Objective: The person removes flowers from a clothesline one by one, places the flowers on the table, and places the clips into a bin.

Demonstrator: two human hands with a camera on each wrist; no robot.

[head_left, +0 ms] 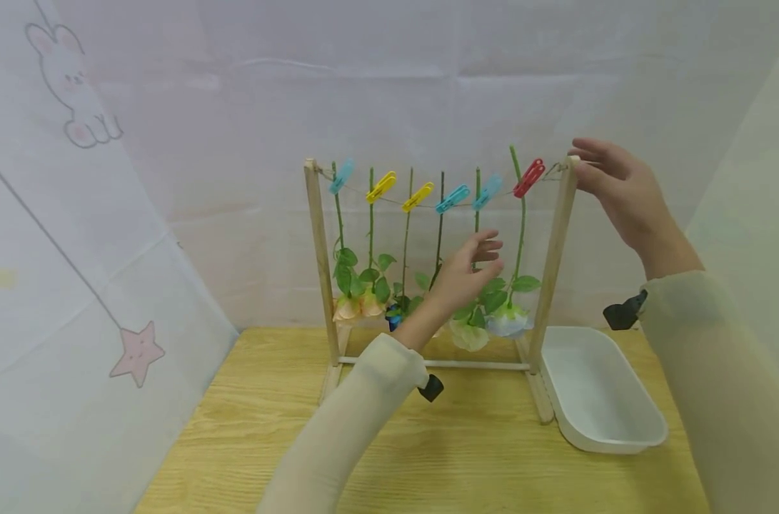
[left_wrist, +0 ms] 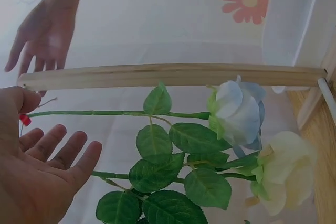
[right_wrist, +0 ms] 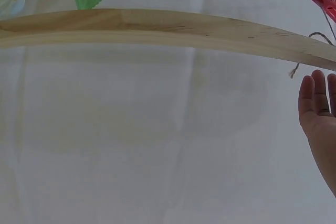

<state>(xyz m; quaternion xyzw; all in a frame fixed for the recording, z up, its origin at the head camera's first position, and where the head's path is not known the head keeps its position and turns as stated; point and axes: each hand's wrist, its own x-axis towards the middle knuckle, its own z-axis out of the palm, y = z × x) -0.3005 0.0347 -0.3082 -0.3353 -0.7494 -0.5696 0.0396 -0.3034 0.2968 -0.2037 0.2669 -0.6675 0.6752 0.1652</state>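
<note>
Nearest is the wooden table [head_left: 235,442]. Above it, the left hand [head_left: 463,278] is extended before the hanging stems, fingers relaxed and slightly apart. At right, a white tray [head_left: 610,448] stands on the table beside the foot of a wooden frame [head_left: 556,271]. The right hand [head_left: 623,189] is at the top of the frame's right post, fingers extended; whether it touches the wood cannot be told.

The posts stand upright; a cord [head_left: 389,200] spans them. Six artificial flowers [head_left: 468,335] hang along it from coloured clothespins [head_left: 452,199], blooms downward, cut ends upward above the cord, long axes near vertical. The rightmost stem, at the red clothespin [head_left: 529,178], is bowed.

Behind is a pale backdrop [head_left: 428,107]. The head view alone shows its printed rabbit [head_left: 74,86]; the left wrist view alone shows a printed blossom [left_wrist: 249,1] and the left palm. The right wrist view shows a frayed cord end [right_wrist: 295,71] beside the post, unseen from the head.
</note>
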